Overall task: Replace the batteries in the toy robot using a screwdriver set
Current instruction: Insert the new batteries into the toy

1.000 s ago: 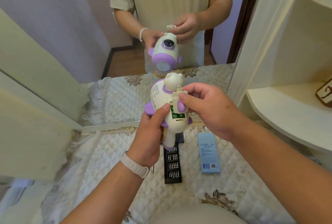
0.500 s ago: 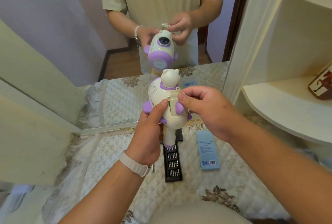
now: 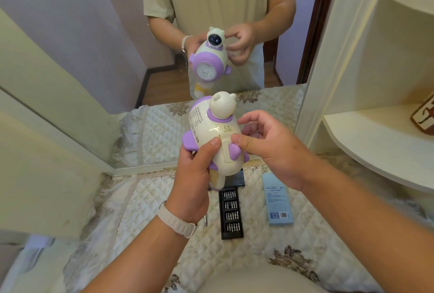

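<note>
A cream and purple toy robot (image 3: 212, 128) is held upright above the table with its back toward me. My left hand (image 3: 195, 172) grips its body from below, thumb on the cream battery cover (image 3: 226, 149), which sits closed on the back. My right hand (image 3: 267, 147) is at the robot's right side, its thumb pressing on the cover's top edge and its fingers curled loosely. A black tray of screwdriver bits (image 3: 231, 214) lies on the quilted cloth (image 3: 141, 210) below the robot. A thin metal tool (image 3: 205, 220) pokes out beside my left wrist.
A pale blue box (image 3: 278, 198) lies right of the bit tray. A mirror (image 3: 94, 57) stands behind the table and reflects the robot and a person's torso. A cream shelf (image 3: 375, 137) with a brown object juts out at the right.
The battery cover, lifted off the green board a second ago, now sits flush on the robot's back. My right fingers have loosened from pinching it to a thumb press.
</note>
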